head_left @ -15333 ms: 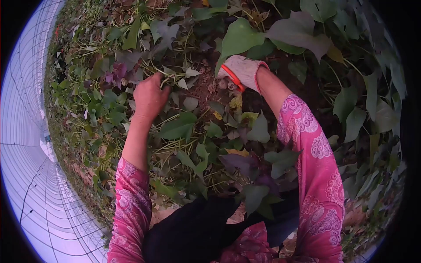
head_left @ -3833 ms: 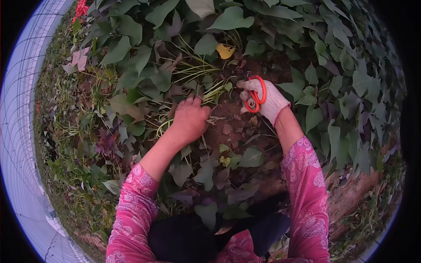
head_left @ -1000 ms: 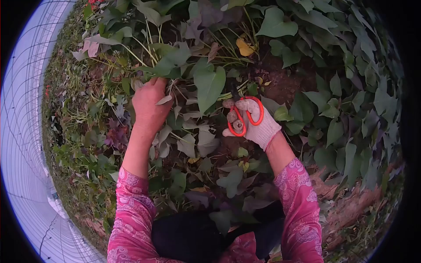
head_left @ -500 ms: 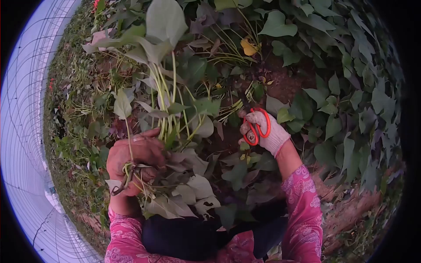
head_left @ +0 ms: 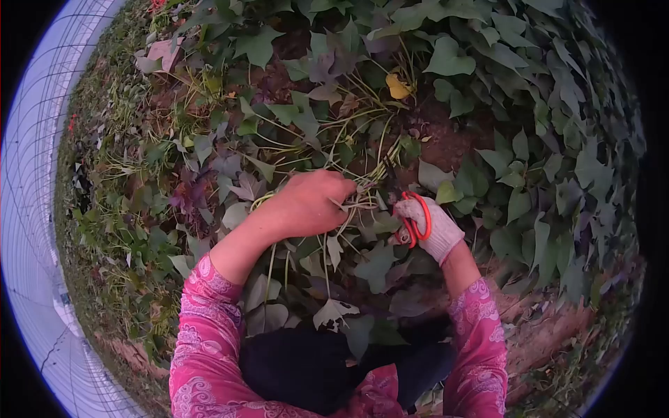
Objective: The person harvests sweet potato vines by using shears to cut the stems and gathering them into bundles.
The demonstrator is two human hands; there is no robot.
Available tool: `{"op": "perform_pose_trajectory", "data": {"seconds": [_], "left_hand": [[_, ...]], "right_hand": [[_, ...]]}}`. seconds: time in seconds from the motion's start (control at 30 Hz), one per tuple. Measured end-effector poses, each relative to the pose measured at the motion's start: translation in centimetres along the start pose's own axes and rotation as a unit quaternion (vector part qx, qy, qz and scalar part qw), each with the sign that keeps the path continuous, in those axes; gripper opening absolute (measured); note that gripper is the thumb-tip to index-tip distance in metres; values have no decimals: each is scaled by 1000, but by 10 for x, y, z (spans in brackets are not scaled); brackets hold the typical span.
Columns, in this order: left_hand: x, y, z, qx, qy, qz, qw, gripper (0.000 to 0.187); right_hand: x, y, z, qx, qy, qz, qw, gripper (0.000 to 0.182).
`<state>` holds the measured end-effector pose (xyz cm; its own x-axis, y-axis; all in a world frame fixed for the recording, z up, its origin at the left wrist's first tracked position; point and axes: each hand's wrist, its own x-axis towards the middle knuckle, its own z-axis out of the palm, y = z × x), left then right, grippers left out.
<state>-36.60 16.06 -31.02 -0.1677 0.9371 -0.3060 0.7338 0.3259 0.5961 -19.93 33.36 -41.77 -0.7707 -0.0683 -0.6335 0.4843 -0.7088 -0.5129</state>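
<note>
My left hand (head_left: 317, 203) is bare and closed round a bunch of leafy vine stems (head_left: 359, 204), whose pale ends stick out past the fingers. Below the wrist hang more stems and leaves (head_left: 334, 310). A dirty white knitted glove covers my right hand (head_left: 435, 233), which grips scissors (head_left: 427, 217) with orange-red handles. Their dark blades point up and left into the stems, close to my left fingers. Whether the blades are apart, I cannot make out. Yellow-green stems (head_left: 383, 167) rise from the soil just beyond the blades.
Dense heart-shaped leaves (head_left: 543, 174) fill the right side. Brown soil (head_left: 446, 143) shows behind the scissors, near a yellow leaf (head_left: 398, 86). Cut-looking stalks and low growth (head_left: 132, 209) spread along the left. A curved, pale greenhouse-like wall (head_left: 35, 174) stands at the far left.
My left hand has moved right and up, close to the scissors. The tall leafy bunch that stood up from it now hangs lower. My right hand has barely shifted.
</note>
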Motion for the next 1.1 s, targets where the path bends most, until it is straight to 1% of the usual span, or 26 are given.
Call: {"op": "perform_pose_trajectory", "data": {"seconds": [0.03, 0.07, 0.1, 0.13, 0.17, 0.23, 0.3, 0.33, 0.37, 0.4, 0.43, 0.47, 0.5, 0.57, 0.6, 0.63, 0.67, 0.7, 0.73, 0.77, 0.83, 0.9, 0.93, 1.0, 1.03, 1.1], "left_hand": [[6, 1, 5, -24, -43, -28, 998, 21], [7, 16, 3, -118, -123, -39, 985, 21], [8, 24, 3, -159, -161, -11, 974, 24], [12, 28, 6, -200, -201, 21, 959, 27], [18, 27, 11, -160, -185, 39, 969, 30], [38, 30, 3, -253, -122, 5, 960, 32], [72, 43, -10, -284, 30, -81, 955, 31], [101, 51, -18, -238, 41, -130, 962, 30], [140, 30, -7, -153, 64, -66, 984, 31], [171, 22, 4, -35, 47, -86, 995, 30], [203, 12, 13, 90, 44, -98, 990, 31], [246, -50, 39, 175, -35, -83, 980, 34], [280, -97, 63, 261, -106, -66, 957, 37], [278, -73, 56, 252, -154, -122, 948, 41], [265, -56, 52, 229, -130, -120, 957, 42], [255, -44, 47, 207, -108, -121, 965, 43], [255, -47, 46, 216, -141, -145, 955, 44], [260, -54, 48, 223, -166, -167, 946, 46], [265, -58, 51, 247, -173, -180, 936, 45], [268, -61, 55, 271, -181, -190, 926, 44], [269, -70, 57, 269, -209, -158, 927, 43], [267, -52, 52, 243, -225, -185, 925, 44], [266, -59, 57, 230, -193, -178, 937, 46], [265, -54, 52, 223, -156, -160, 949, 50], [263, -42, 49, 226, -174, -167, 944, 52], [268, -39, 47, 238, -187, -169, 938, 54]], "right_hand": [[-3, 1, 0, -41, 2, -18, 999, 27], [-8, 4, 1, -80, 7, -34, 996, 28], [-24, 0, 9, -92, 19, -35, 995, 30], [-41, -3, 13, -141, 15, -48, 989, 31], [-56, 2, 11, -141, 21, -40, 989, 33], [-90, 11, 8, -124, 29, -46, 991, 38], [-140, 14, 7, -108, 52, -86, 989, 47], [-165, 14, 5, -80, 81, -98, 989, 50], [-186, 19, 3, -49, 107, -108, 987, 52], [-206, 26, -3, -54, 145, -135, 979, 52], [-228, 31, -13, -47, 195, -130, 971, 44], [-253, 39, -20, -38, 240, -121, 962, 38], [-277, 41, -23, -10, 287, -143, 947, 35], [-322, 68, -27, 89, 388, -197, 896, 37], [-345, 83, -29, 128, 431, -218, 866, 41], [-369, 102, -31, 169, 462, -212, 844, 47], [-390, 116, -28, 208, 488, -205, 823, 53], [-407, 116, -20, 145, 534, -148, 820, 60], [-419, 129, -15, 147, 573, -140, 794, 60], [-428, 161, -11, 151, 613, -131, 764, 59], [-449, 215, 1, -11, 671, -111, 733, 46], [-451, 221, 31, 278, 676, -140, 668, 44], [-455, 227, 38, 278, 679, -157, 661, 44], [-467, 245, 49, 264, 689, -104, 667, 45], [-470, 256, 45, 196, 702, -98, 678, 42], [-470, 229, 42, 42, 717, -90, 690, 36]]}}
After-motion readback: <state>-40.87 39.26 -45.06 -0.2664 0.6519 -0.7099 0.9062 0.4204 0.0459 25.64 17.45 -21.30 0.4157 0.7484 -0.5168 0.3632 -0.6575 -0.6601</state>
